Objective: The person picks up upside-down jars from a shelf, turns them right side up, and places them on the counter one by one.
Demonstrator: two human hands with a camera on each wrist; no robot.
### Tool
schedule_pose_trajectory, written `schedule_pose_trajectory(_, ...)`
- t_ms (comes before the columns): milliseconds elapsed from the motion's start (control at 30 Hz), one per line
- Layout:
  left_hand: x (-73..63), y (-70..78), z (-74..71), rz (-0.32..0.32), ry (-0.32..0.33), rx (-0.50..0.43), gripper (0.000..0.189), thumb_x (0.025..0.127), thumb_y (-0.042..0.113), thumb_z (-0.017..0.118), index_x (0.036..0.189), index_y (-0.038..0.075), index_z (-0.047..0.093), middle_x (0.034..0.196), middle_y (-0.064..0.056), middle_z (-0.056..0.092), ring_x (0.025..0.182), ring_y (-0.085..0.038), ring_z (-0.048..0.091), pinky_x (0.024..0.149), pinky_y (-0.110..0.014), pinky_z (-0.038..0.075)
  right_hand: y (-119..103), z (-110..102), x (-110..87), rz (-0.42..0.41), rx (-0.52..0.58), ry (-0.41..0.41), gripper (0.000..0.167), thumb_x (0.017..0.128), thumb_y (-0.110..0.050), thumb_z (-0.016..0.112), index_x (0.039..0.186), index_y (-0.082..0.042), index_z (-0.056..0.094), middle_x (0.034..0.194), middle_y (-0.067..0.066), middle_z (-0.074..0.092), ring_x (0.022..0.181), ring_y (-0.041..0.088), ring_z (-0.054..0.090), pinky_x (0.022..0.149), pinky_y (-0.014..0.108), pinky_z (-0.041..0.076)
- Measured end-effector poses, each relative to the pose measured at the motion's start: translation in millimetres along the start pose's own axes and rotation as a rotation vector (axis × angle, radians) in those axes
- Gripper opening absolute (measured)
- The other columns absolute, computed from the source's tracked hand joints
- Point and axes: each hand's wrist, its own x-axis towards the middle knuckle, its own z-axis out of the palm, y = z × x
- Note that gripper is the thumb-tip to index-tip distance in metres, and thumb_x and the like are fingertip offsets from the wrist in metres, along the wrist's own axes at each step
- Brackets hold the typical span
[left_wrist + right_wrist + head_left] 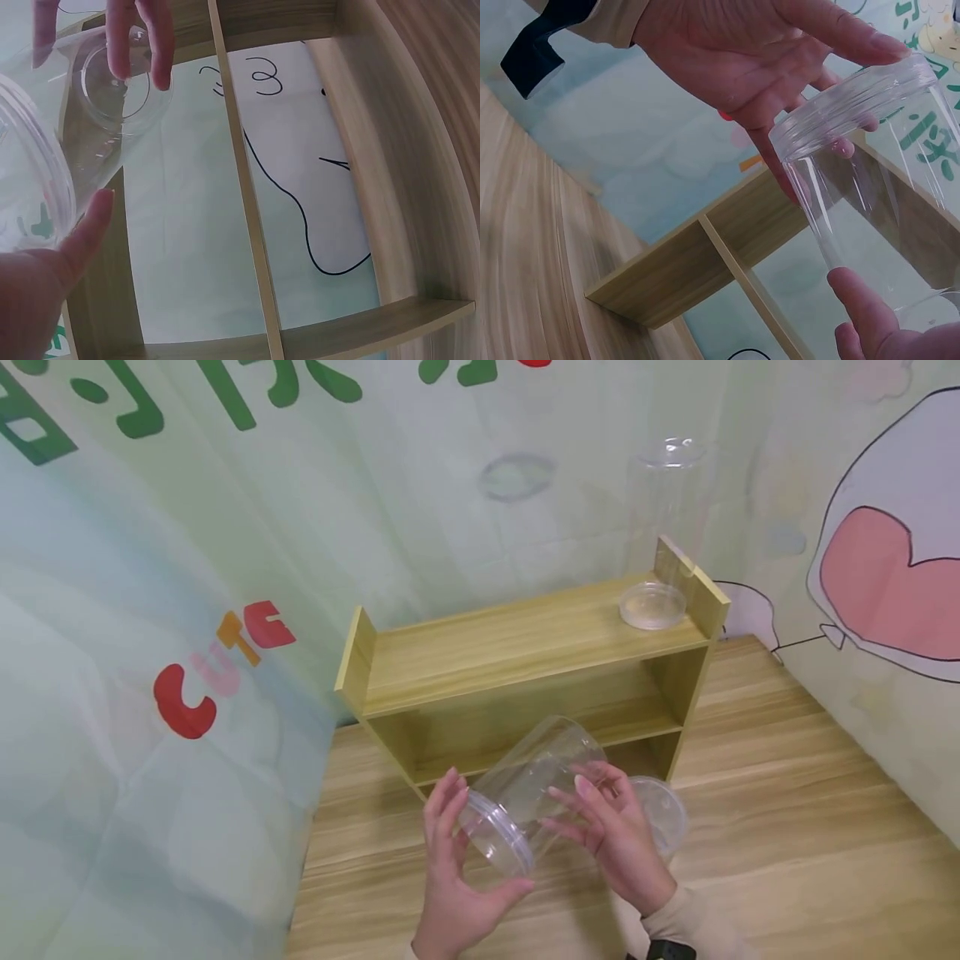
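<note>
A clear plastic jar [534, 768] is held tilted in front of the wooden shelf, its lidded end toward me at the lower left. My left hand [459, 893] grips the rim of the clear lid [851, 109], thumb on one side and fingers on the other. Around the jar's body, my right hand [626, 843] holds with bent fingers; in the left wrist view its fingers [159, 52] lie across the clear wall. Nothing shows inside the jar. Behind the right hand, another round clear piece [663, 814] is partly hidden on the table.
The wooden shelf [487, 660] stands on the wood-grain table [810, 827] against a printed cloth backdrop [420, 527]. At its top right stands another tall clear jar [652, 607] beside the raised side panel. A divider [251, 202] splits the open compartments below.
</note>
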Motion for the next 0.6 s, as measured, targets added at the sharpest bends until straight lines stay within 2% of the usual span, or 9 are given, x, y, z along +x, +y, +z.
schedule_pose_trajectory(233, 0.6, 0.1, 1.4, 0.017, -0.018, 0.055, 0.101, 0.075, 0.032, 0.087, 0.147, -0.007, 0.028, 0.153, -0.033, 0.014, 0.143, -0.039, 0.022, 0.101, -0.045, 0.043, 0.1, 3.2, 1.2, 0.021, 0.011, 0.033, 0.029, 0.104, -0.011, 0.049, 0.126, -0.007, 0.032, 0.134, 0.013, 0.033, 0.115, 0.028, 0.059, 0.090, 0.052, 0.051)
schedule_pose_trajectory(333, 0.0, -0.1, 1.2, 0.004, -0.024, 0.053, 0.101, 0.070, 0.021, 0.089, 0.147, -0.006, 0.028, 0.154, -0.030, 0.015, 0.142, -0.039, 0.023, 0.101, -0.044, 0.043, -0.2, 4.3, 1.7, 0.032, 0.011, 0.038, 0.029, 0.104, -0.012, 0.049, 0.126, -0.007, 0.031, 0.133, 0.014, 0.033, 0.114, 0.028, 0.060, 0.090, 0.052, 0.052)
schedule_pose_trajectory(433, 0.3, -0.4, 0.6, -0.004, -0.021, 0.043, 0.104, 0.064, 0.010, 0.090, 0.146, -0.006, 0.029, 0.151, -0.033, 0.017, 0.139, -0.037, 0.029, 0.098, -0.044, 0.047, -0.8, 5.0, 1.9, 0.045, 0.017, 0.050, 0.029, 0.104, -0.013, 0.049, 0.125, -0.007, 0.031, 0.133, 0.014, 0.032, 0.113, 0.028, 0.061, 0.090, 0.052, 0.052)
schedule_pose_trajectory(600, 3.4, -0.1, -0.1, 0.007, -0.017, 0.047, 0.103, 0.061, 0.006, 0.089, 0.145, -0.009, 0.030, 0.148, -0.036, 0.020, 0.135, -0.037, 0.035, 0.098, -0.043, 0.047, -2.6, 4.3, 2.4, 0.064, 0.016, 0.054, 0.030, 0.103, -0.013, 0.050, 0.125, -0.007, 0.030, 0.135, 0.015, 0.029, 0.112, 0.027, 0.062, 0.090, 0.053, 0.051)
